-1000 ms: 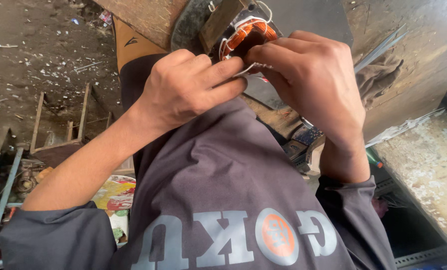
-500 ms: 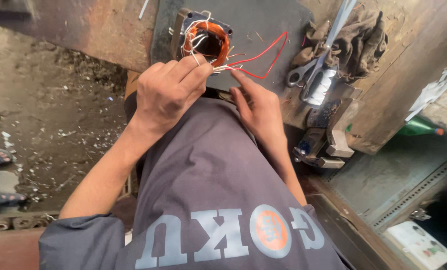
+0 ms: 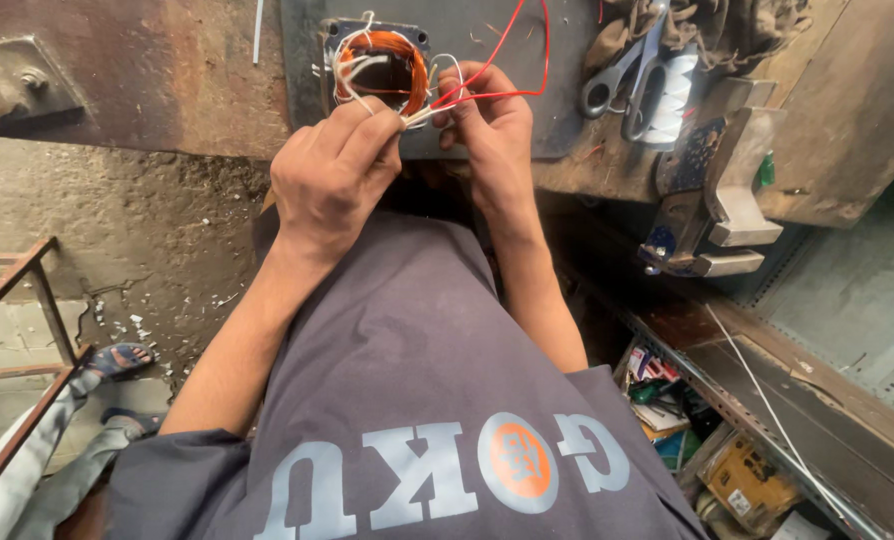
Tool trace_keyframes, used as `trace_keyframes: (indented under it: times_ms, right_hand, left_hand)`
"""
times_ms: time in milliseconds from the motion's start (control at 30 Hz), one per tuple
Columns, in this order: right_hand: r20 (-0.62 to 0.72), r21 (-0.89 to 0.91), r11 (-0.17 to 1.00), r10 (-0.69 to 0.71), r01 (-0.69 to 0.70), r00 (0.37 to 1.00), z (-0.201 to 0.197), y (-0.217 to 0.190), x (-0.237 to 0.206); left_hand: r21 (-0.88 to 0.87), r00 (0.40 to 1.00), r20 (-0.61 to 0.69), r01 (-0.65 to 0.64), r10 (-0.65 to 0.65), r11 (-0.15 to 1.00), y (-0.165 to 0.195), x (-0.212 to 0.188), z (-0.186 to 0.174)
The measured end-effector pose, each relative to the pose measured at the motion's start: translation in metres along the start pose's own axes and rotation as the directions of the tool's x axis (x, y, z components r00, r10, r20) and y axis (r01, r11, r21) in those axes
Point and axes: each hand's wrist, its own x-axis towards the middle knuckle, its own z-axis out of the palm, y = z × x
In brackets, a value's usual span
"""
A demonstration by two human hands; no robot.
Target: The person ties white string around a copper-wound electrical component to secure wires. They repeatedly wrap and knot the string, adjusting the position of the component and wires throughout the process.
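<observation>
Thin white wires [image 3: 417, 112] pinched in left hand [image 3: 332, 175] grip; right hand [image 3: 492, 130] grip holds red wires [image 3: 497, 60].

Grey short-sleeved T-shirt [image 3: 397, 400], pale block lettering, orange round emblem; bare forearms.

- On the worktop [image 3: 167, 90]: a motor winding [image 3: 382, 68] at the far edge, scissors [image 3: 632, 75] to its right.
- Just before the winding: left hand [image 3: 332, 180] and right hand [image 3: 492, 135], side by side, touching the wire leads [image 3: 437, 100].
- Right of the scissors, nearer: a metal bracket [image 3: 732, 200].
- Below right: a shelf [image 3: 757, 400] with small boxes [image 3: 752, 480].
</observation>
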Motion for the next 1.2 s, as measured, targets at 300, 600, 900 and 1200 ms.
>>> trace_keyframes:
  times_ms: [300,600,900,1200]
  right_hand:
    - [-0.103,-0.359,0.932,0.013,-0.049,0.995,-0.062,0.011,-0.103]
    - [-0.285,-0.594,0.794,-0.056,-0.131,0.957,-0.09,0.034,-0.118]
    - [-0.313,-0.943,0.098,0.05,-0.317,0.948,-0.129,0.011,-0.153]
    - [0.195,-0.915,0.297,-0.273,0.275,0.942,-0.084,-0.005,-0.09]
  left_hand:
    - [-0.127,1.0,-0.001,-0.002,0.002,0.992,-0.008,-0.014,0.003]
    - [-0.013,0.999,-0.026,-0.037,0.037,0.999,-0.005,-0.009,0.0]
    - [-0.031,1.0,-0.003,-0.031,0.031,0.999,-0.004,-0.011,-0.002]
    - [-0.019,1.0,0.022,-0.017,0.017,1.0,0.0,-0.01,-0.003]
